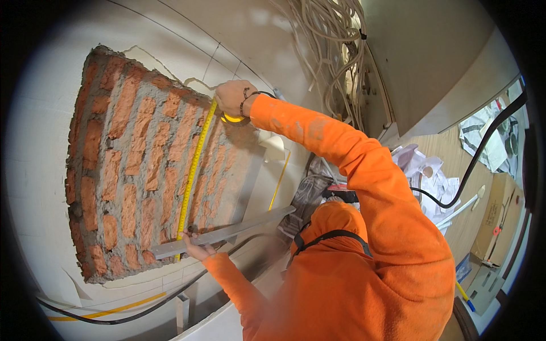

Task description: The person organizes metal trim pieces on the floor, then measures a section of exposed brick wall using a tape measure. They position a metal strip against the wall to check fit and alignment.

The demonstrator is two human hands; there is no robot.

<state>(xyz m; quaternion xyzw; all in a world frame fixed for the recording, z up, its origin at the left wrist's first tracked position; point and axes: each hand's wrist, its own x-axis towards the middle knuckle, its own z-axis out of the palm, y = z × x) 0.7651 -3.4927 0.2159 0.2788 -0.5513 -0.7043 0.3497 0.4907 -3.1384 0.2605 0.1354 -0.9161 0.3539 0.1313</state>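
Observation:
My right hand (231, 98), with dark bracelets at the wrist, grips a tape measure (233, 119) near the top of an exposed brick patch (145, 153). Its yellow blade (195, 165) stretches down across the bricks to my left hand (197, 250). There my fingers close around a long grey metal bar (227, 232), which crosses the lower part of the blade. The exact hold on the blade's lower end is partly hidden. Both sleeves are orange.
Broken plaster edges and pencil lines surround the bricks. Bundled pale cables (327, 45) hang at the top. A black cable (165, 307) runs along the lower left. Crumpled paper (429, 176), a cardboard box (496, 219) and plastic bags lie at the right.

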